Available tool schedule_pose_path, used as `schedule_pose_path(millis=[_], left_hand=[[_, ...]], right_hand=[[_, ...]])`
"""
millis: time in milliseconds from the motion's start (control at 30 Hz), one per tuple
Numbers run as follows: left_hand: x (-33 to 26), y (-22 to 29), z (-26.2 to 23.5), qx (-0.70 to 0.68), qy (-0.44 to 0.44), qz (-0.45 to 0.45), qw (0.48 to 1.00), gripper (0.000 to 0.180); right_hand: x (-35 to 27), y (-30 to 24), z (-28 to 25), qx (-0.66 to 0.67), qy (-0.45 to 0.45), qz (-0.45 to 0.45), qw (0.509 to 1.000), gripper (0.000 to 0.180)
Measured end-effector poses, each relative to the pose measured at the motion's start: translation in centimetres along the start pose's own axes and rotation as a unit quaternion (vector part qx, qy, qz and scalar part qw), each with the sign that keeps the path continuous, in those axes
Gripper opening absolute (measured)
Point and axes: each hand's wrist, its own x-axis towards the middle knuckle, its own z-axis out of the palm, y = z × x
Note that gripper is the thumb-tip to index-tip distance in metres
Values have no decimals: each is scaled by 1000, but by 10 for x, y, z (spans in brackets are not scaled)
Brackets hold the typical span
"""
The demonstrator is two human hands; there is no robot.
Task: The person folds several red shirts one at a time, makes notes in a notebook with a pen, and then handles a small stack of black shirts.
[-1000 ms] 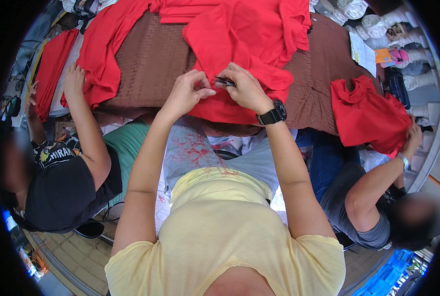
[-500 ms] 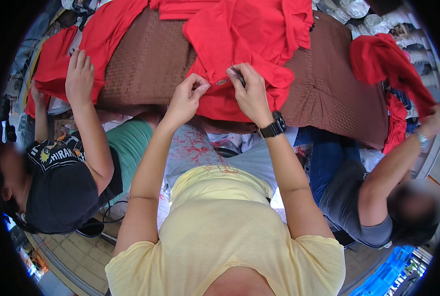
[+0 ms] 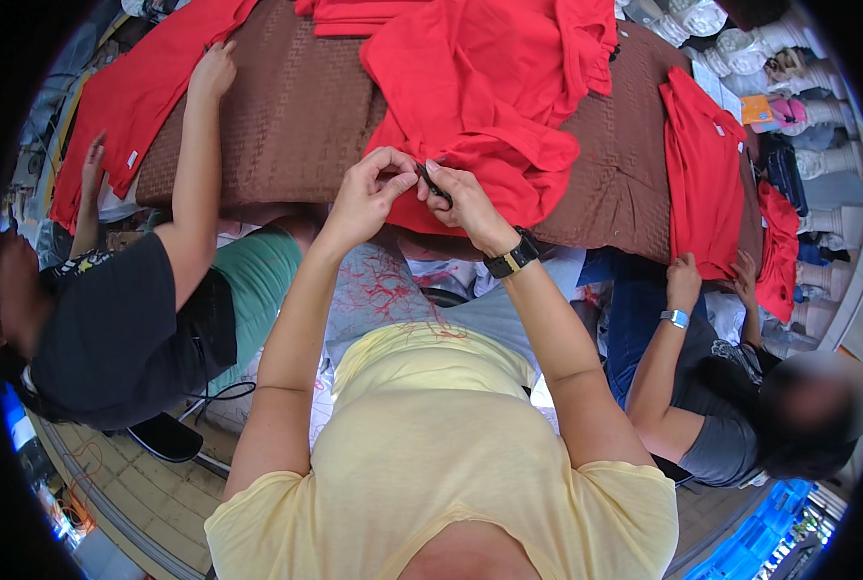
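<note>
A red garment (image 3: pixel 480 106) lies rumpled over the brown-covered table in front of me. At its near part, my left hand (image 3: pixel 368 198) is closed in a pinch; whatever sits between thumb and fingers is too small to make out. My right hand (image 3: pixel 465 205), with a black watch on the wrist, grips small black thread snips (image 3: pixel 433 184). The tips of the snips point at my left fingertips, and both hands almost touch. Red thread scraps (image 3: pixel 378 285) are scattered over my lap.
Folded red garments (image 3: pixel 354 17) are stacked at the back of the brown table cover (image 3: pixel 277 106). Co-workers sit close on both sides, handling a red garment (image 3: pixel 136 106) at left and another (image 3: pixel 702 174) at right. White pillar-shaped pieces (image 3: pixel 823 159) stand at the far right.
My right hand has moved left and down, bringing the snips to my left fingertips. The right co-worker's raised garment now lies flat on the table; the left co-worker's hand has reached farther across.
</note>
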Motion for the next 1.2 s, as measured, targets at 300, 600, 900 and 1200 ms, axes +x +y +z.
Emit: schedule_pose_path(millis=[300,600,900,1200], left_hand=[[-23,26,-30,23,-125,-78,989,12],[25,7,-8,373,89,175,907,45],[-24,46,-57,252,436,195,841,24],[-94,15,-105,332,104,1,937,47]], right_hand=[[-13,-3,-16,48,11,-32,998,42],[-16,-30,-91,-532,401,-164,728,24],[-119,-78,-83,-328,189,-212,901,20],[-64,-2,-234,-569,472,-92,667,44]])
